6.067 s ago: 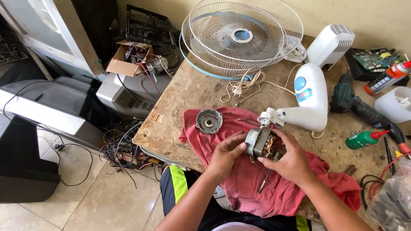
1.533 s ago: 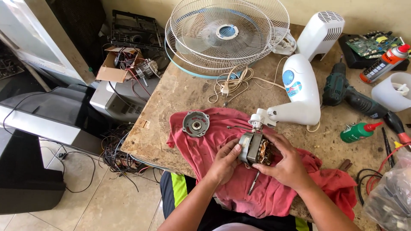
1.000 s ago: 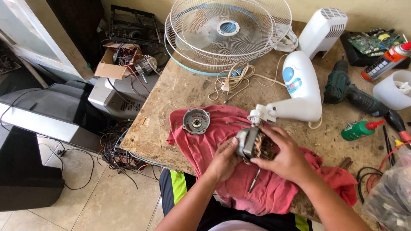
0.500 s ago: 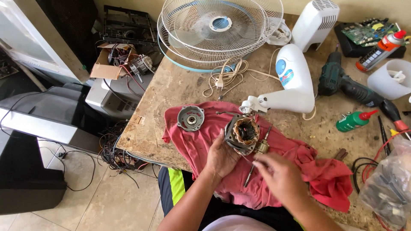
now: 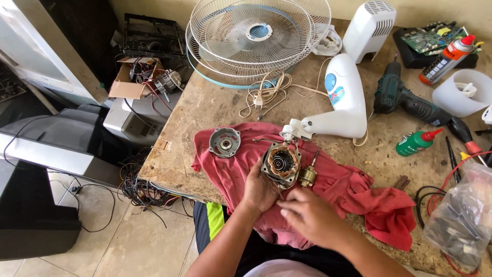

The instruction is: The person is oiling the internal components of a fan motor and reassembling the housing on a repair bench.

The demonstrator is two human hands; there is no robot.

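Left hand fingers grip motor by its rigid frame; heavy, windings fragile. Right hand below, fingers loosely curled, empty.

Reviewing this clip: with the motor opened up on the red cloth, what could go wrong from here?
The left hand alone steadies the open fan motor; it may tip on the soft, rumpled red cloth. The small brass-coloured part beside it lies loose and might roll into a fold. The right hand works close to the exposed copper windings, which a slip might damage.
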